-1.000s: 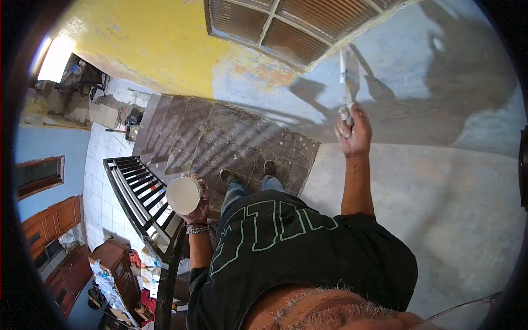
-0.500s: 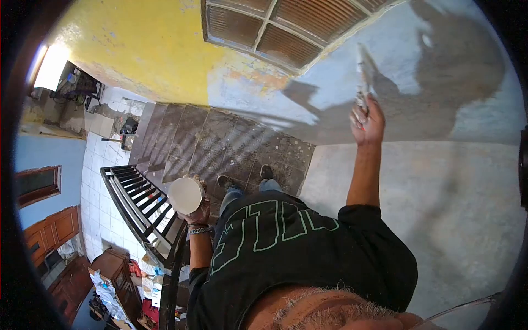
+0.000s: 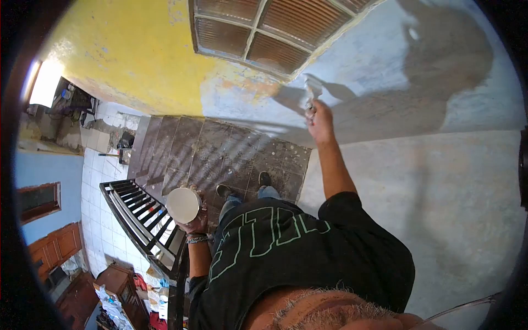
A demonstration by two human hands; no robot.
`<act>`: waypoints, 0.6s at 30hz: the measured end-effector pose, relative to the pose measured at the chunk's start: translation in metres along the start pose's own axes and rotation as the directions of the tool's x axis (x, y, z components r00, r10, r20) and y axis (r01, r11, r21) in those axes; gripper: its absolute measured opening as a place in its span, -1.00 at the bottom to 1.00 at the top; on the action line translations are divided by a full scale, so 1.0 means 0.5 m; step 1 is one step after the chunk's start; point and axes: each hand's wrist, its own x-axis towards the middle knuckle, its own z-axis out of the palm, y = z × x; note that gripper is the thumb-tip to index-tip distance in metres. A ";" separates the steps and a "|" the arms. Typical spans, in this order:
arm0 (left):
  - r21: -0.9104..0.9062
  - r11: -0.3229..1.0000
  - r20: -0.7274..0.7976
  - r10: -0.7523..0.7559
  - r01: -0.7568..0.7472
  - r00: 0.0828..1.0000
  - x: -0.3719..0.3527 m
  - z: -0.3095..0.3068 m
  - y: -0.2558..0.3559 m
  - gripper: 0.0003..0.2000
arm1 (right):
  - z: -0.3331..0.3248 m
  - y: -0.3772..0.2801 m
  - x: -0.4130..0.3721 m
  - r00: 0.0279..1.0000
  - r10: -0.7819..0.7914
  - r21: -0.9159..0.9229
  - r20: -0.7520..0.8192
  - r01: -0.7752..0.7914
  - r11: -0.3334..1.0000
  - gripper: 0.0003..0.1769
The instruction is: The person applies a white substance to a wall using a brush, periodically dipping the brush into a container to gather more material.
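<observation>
Right hand [image 3: 320, 122] is raised to the wall [image 3: 385, 104] and clenched round the handle of a putty knife [image 3: 312, 89]. The blade is laid against the blue-grey plaster just below the louvred vent [image 3: 258, 33] (near its lower corner). Left hand [image 3: 196, 221] is held low at the waist, gripping a round white tub [image 3: 182, 204] from beneath, round face turned to the camera; contents cannot be told. The tub is held just beside the black metal railing [image 3: 137, 212], over dark floor tiles [image 3: 220, 148]. Shoes [image 3: 223, 191] are planted on the tiles. Yellow paint [image 3: 137, 55] is seen left of the vent.
</observation>
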 end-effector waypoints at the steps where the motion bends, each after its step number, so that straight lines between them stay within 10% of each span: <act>1: 0.026 1.000 0.039 0.004 -0.005 0.999 0.000 -0.002 0.003 -0.35 | 0.011 -0.034 -0.018 1.000 -0.006 0.003 -0.006 0.006 1.000 -0.84; 6: 0.033 0.999 -0.008 0.002 -0.002 1.000 0.013 0.007 -0.004 -0.31 | 0.060 -0.191 -0.118 0.938 -0.255 0.134 0.233 0.229 0.964 -0.80; 8: 0.045 0.999 0.223 -0.027 0.017 0.975 0.024 -0.001 -0.003 -0.34 | 0.069 -0.183 -0.146 0.944 -0.263 0.119 0.199 0.243 0.963 -0.80; 18: 0.083 0.995 0.197 -0.077 0.061 0.977 0.030 0.010 -0.004 -0.30 | 0.033 -0.037 -0.051 0.991 -0.074 0.120 0.113 0.060 0.991 -0.84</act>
